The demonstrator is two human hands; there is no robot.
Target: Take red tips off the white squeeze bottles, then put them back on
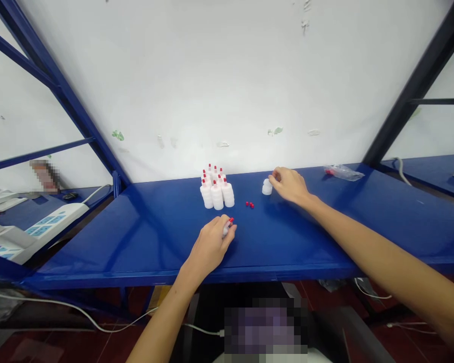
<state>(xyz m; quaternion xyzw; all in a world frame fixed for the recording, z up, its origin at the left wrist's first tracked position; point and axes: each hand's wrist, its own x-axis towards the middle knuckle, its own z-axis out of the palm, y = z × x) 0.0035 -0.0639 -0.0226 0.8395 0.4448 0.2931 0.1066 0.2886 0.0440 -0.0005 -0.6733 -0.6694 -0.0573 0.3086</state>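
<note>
My left hand (213, 239) is closed around a small white squeeze bottle with a red tip (231, 220), held just above the table near its front edge. Most of that bottle is hidden by my fingers. Farther back on the right, my right hand (289, 184) has its thumb and fingers pinched together at a few small white round pieces (267, 189). Whether a piece is between those fingertips is hidden. Upright white bottles with red tips (217, 195) stand in a tight group beyond my left hand. A few small red caps (251, 205) lie between the group and the white pieces.
The blue table (144, 227) runs along a white wall. At the back right lies a clear plastic bag (344, 173) with something red in it. Blue frame posts (94, 136) rise on the left, beside a white power strip (49, 227). Cables hang below the table.
</note>
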